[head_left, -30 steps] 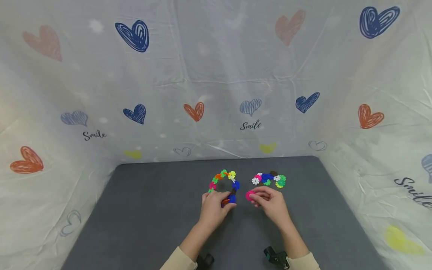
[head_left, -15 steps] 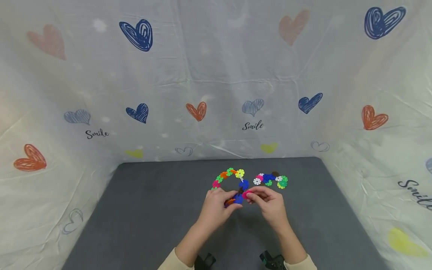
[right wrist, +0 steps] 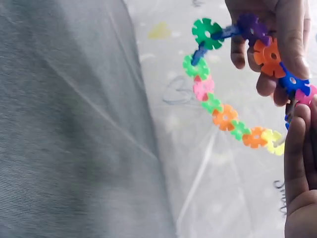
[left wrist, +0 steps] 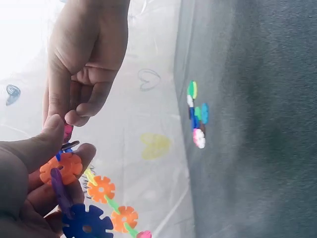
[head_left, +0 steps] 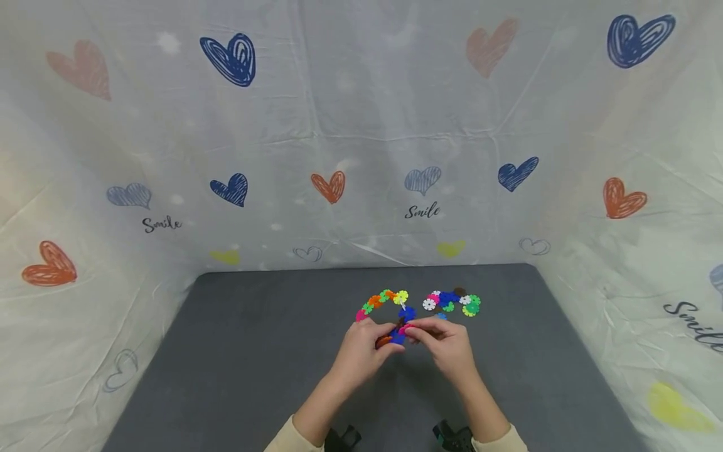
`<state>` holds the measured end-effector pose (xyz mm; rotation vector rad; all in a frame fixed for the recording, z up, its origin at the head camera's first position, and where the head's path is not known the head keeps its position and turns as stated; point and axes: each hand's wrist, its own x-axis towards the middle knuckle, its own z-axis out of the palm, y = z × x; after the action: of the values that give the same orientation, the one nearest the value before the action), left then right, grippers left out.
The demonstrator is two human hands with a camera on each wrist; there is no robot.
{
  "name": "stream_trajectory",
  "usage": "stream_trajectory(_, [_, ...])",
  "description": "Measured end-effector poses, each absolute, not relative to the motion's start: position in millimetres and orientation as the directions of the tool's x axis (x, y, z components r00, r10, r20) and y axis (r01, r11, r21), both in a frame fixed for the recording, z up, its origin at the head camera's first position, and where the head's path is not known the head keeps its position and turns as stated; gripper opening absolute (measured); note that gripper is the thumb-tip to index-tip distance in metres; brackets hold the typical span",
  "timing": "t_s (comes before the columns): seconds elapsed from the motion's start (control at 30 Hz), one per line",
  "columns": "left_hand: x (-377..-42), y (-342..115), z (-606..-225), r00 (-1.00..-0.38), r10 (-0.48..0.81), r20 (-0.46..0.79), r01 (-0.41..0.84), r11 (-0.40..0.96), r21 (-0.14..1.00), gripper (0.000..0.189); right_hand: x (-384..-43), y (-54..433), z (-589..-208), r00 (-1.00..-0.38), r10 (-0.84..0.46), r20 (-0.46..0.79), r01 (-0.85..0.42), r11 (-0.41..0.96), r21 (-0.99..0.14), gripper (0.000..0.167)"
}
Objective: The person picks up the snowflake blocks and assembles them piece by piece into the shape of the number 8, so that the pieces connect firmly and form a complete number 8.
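A loop of notched plastic snowflake discs (head_left: 374, 302), joined edge to edge in green, orange, pink, yellow, blue and purple, is held up off the table. My left hand (head_left: 357, 353) grips its near side, thumb and fingers around an orange disc (right wrist: 268, 57) and a blue disc (right wrist: 293, 81). Between thumb and fingertips my right hand (head_left: 450, 351) pinches a pink snowflake disc (right wrist: 306, 95), right at the edge of that blue disc. Fingers of both hands meet there and partly cover the pink disc. The loop's far side hangs free in the right wrist view.
Loose snowflake discs (head_left: 450, 297) in white, blue, green, brown and pink lie in a small pile beyond my right hand. The dark grey table (head_left: 254, 351) ends at a pale curtain (head_left: 361, 113) printed with hearts.
My right hand has moved left, bringing the pink disc against the loop's blue disc. My left hand and the loop shifted slightly right. A light blue disc now shows behind my right hand.
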<state>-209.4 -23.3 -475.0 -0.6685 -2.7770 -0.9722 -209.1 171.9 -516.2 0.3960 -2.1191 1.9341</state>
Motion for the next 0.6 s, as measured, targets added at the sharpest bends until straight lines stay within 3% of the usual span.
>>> stream_trajectory(0.27, [-218.1,-21.2,-504.2,-0.963,0.225,0.145,0.267,0.836,0.478,0.043,-222.6,186.6,-549.3,-0.982,-0.098,0.160,-0.180,0.248,-0.952,0.036])
stream_trajectory(0.5, [-225.7,-21.3,-535.0,-0.998,0.059,0.033,0.067,0.796,0.601,0.044,-249.1,227.4,-574.2,-0.965,0.232,0.123,0.042,0.597,-0.801,0.031])
stream_trajectory(0.6, [-231.0,-21.2,-550.0,-0.999,0.049,-0.008,0.033,0.774,0.632,0.042,-256.9,239.7,-580.4,-0.957,0.281,0.074,0.143,0.676,-0.722,0.035])
